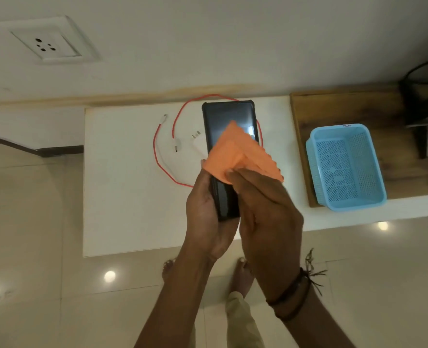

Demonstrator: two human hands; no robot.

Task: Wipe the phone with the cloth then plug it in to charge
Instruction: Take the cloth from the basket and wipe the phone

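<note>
A black phone (224, 116) in a dark case is held up over the white table (122, 197), screen facing me. My left hand (203, 209) grips its lower end from below. My right hand (265, 209) presses an orange cloth (243, 154) with a zigzag edge against the middle of the screen. A red charging cable (157, 156) with white connectors lies looped on the table behind the phone. A white charger plug (195, 138) sits beside the cable, partly hidden by the phone. A white wall socket (44, 45) is on the wall at the upper left.
A light blue plastic basket (346, 167) rests on a wooden board (333, 109) at the table's right. A black stand (424, 96) is at the far right. Glossy floor tiles and my bare feet (240, 275) lie below.
</note>
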